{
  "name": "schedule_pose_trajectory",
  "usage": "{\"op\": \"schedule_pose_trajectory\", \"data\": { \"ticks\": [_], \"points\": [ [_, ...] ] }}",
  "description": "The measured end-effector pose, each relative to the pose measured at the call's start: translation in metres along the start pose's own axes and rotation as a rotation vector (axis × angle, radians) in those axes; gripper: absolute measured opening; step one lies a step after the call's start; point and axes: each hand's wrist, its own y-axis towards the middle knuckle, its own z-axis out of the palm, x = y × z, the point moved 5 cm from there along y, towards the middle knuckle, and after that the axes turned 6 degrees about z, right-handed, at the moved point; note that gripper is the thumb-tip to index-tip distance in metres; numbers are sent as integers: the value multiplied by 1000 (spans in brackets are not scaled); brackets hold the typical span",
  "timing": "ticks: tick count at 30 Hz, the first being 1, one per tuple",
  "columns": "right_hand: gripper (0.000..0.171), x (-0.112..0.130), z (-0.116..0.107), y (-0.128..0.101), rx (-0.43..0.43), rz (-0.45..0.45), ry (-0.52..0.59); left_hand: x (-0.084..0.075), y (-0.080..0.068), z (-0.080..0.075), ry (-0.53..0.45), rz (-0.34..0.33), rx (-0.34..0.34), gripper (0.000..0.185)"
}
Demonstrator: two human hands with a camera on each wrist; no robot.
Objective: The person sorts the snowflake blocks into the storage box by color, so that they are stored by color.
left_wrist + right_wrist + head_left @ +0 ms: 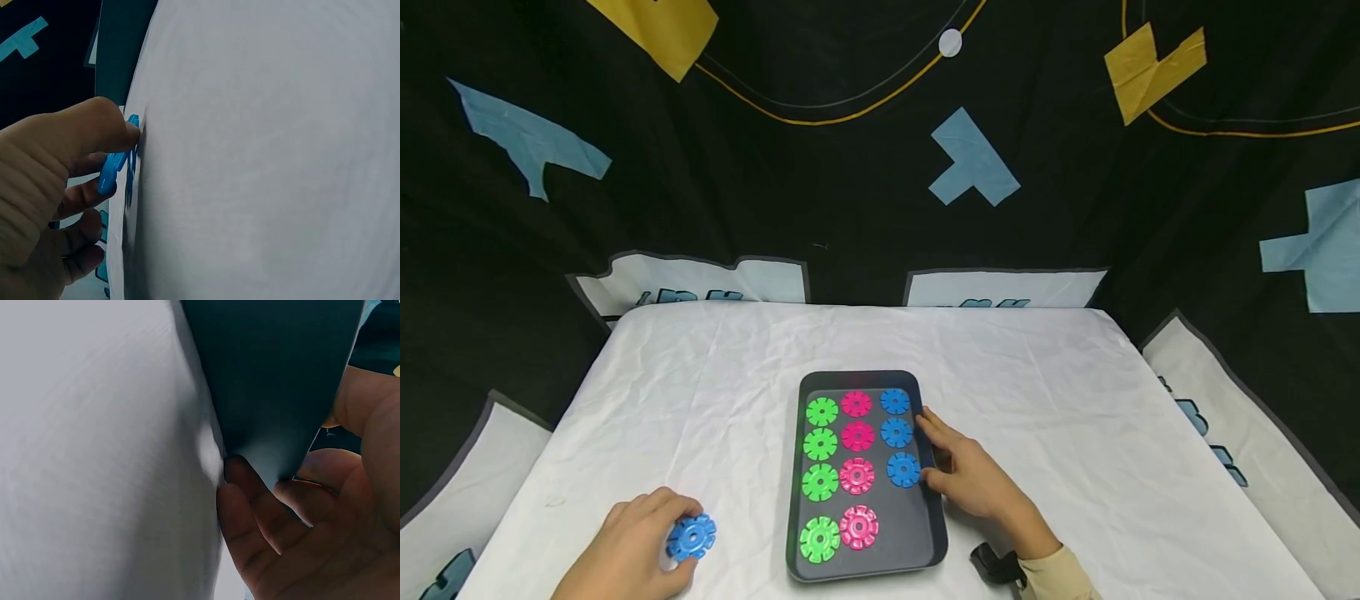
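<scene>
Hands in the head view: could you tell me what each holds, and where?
Left hand pinches blue gear disc by its rim; right hand rests against the tray's right edge.

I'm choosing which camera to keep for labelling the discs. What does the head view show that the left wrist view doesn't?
Only the head view shows the dark tray with its green, pink and blue discs in three columns, the blue column one short, and the right hand resting on the tray's right edge. Only the left wrist view shows the loose blue disc edge-on, pinched between thumb and fingers close against the cloth. Both show the left hand gripping that blue disc over the white tablecloth.
</scene>
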Motion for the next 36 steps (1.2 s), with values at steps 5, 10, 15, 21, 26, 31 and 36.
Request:
{"op": "schedule_pose_trajectory", "data": {
  "ticks": [5,10,15,21,26,31,36],
  "points": [
    [77,0,0,0,11,3,15,-2,0,-2,20,33,1,43],
    [77,0,0,1,13,-3,16,-2,1,0,32,29,31,44],
    [77,0,0,0,8,-8,18,0,1,5,22,-24,129,48],
    [77,-1,1,0,7,-8,13,-2,2,6,27,-5,143,47],
    [77,-2,1,0,3,-6,7,-9,4,-1,106,97,2,41],
    [77,-2,1,-1,3,-12,6,-14,11,-6,107,84,-12,38],
    [78,-2,1,0,-2,-16,-1,-23,25,-11,94,84,-15,40]
  ]
}}
